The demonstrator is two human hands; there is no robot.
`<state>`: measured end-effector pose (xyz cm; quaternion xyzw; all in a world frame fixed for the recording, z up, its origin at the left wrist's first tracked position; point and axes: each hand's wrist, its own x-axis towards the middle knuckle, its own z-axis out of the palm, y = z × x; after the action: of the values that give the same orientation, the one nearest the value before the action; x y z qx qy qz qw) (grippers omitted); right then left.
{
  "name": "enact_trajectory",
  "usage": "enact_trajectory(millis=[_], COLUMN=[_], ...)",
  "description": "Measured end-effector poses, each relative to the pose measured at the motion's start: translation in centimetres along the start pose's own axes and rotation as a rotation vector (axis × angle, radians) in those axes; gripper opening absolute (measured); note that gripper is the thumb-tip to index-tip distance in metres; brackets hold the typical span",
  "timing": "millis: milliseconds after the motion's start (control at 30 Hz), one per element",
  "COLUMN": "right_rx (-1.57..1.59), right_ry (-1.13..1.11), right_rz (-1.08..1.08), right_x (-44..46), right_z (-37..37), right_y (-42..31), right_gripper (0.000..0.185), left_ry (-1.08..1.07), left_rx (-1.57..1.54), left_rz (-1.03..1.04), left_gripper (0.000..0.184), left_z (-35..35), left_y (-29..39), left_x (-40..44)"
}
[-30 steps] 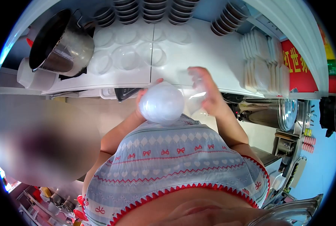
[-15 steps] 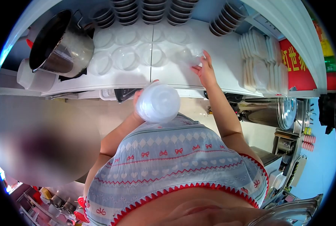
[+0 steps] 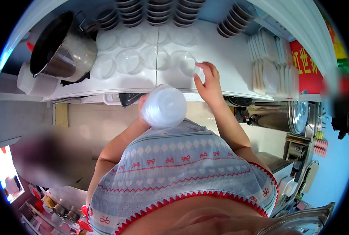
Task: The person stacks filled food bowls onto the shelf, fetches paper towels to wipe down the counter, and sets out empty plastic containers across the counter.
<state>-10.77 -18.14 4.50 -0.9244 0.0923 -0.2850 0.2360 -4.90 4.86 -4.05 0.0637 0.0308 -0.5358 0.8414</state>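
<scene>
My left hand (image 3: 143, 106) is wrapped round a stack of clear plastic bowls (image 3: 164, 106), held in front of my body at the counter's near edge. Most of its fingers are hidden behind the stack. Over the white counter (image 3: 229, 66), my right hand (image 3: 209, 82) has its thumb and fingers apart and holds nothing. Just left of its fingertips a single clear bowl (image 3: 183, 63) stands on the counter. Several more clear bowls (image 3: 130, 61) stand in two rows to the left of that one.
A large metal pot (image 3: 70, 55) and a white tub (image 3: 35, 80) occupy the counter's left end. Stacks of dark-rimmed bowls (image 3: 159, 11) line the back. White lidded containers (image 3: 266, 68) are piled at the right. A blurred person (image 3: 49, 156) is at the left.
A clear bowl from my right hand now stands at the right end of the front row. My right hand let go and drew back slightly. The blurred person at the left has shifted.
</scene>
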Motion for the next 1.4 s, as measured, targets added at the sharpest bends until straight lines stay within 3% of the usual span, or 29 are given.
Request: enact_trajectory(millis=[100,133,200,233,267,300,367,400,533,733,800,833,900,967,1000,1067,1200,1267,1300,1367,1400], right_rx=[-0.159,0.255,0.773,0.722,0.509,0.506,0.215,0.102,0.081,0.11,0.527,0.527,1.17,1.702,1.7,1.563,1.274,0.785,0.789,0.153,0.156], right_ry=[-0.006,-0.24,-0.538,-0.615,-0.623,-0.619,-0.543,-0.573,-0.657,-0.492,-0.545,-0.548,-0.426,-0.262,-0.268,0.029,0.196,0.144,0.14,0.218,0.216], right_rz=[0.027,0.209,0.048,0.071,0.016,0.024,0.012,-0.108,-0.078,-0.219,0.022,0.019,0.461,0.478,0.474,0.512,0.487,0.317,0.314,0.1,0.095], right_x=[-0.2,-0.4,-1.3,-1.3,-1.1,-1.5,-1.9,-1.7,-2.3,-2.0,-1.2,-1.0,-1.1,0.6,1.4,2.7,5.9,6.9,7.2,6.8,6.7], right_z=[-0.1,-1.0,-2.9,-4.4,-5.6,-5.7,-6.0,-6.5,-6.8,-9.1,-9.9,-9.7,-7.7,-6.2,-5.3,-3.3,-0.6,0.3,1.3,3.7,4.0], right_y=[1.7,2.1,0.1,-2.7,-5.0,-5.5,-5.9,-5.9,-6.4,-4.9,-3.2,-1.6,3.2,7.9,10.0,13.3,15.3,15.9,17.4,21.6,21.8], right_gripper=[0.024,0.024,0.027,0.03,0.05,0.05,0.076,0.094,0.095,0.09,0.085,0.085,0.075,0.07,0.07,0.071,0.073,0.076,0.076,0.088,0.088], left_ry=[-0.019,-0.007,0.002,0.042,0.082,0.081,0.088,0.084,0.069,0.037,0.035,0.015,-0.004,-0.028,-0.031,0.028,0.03,0.044,0.045,0.005,0.004], left_rx=[-0.001,0.016,0.033,0.058,0.083,0.082,0.077,0.08,0.116,0.1,0.093,0.021,-0.05,-0.028,-0.029,-0.021,-0.056,-0.092,-0.092,-0.019,-0.019], left_rz=[-0.072,-0.048,-0.026,-0.024,-0.024,-0.033,-0.046,-0.052,-0.08,-0.107,-0.1,-0.114,-0.126,-0.132,-0.126,-0.099,-0.079,-0.06,-0.054,-0.026,-0.02], left_gripper=[0.065,0.065,0.064,0.063,0.062,0.062,0.061,0.061,0.06,0.063,0.064,0.064,0.064,0.062,0.062,0.062,0.062,0.064,0.064,0.066,0.066], left_z=[-0.2,0.3,1.8,2.3,2.7,2.9,3.2,3.2,3.3,2.6,2.4,2.2,2.0,1.9,1.6,0.9,0.8,0.8,0.9,1.2,1.2], left_y=[0.0,-0.3,-0.6,-0.8,-1.0,-1.2,-1.5,-1.6,-2.2,-2.7,-2.7,-2.6,-2.5,-2.5,-2.5,-2.6,-2.8,-2.8,-2.8,-2.6,-2.6], left_x=[0.4,0.7,1.2,1.2,1.2,1.3,1.6,1.8,2.5,3.1,3.4,3.4,3.3,3.1,3.2,3.1,2.6,2.3,2.1,1.7,1.6])
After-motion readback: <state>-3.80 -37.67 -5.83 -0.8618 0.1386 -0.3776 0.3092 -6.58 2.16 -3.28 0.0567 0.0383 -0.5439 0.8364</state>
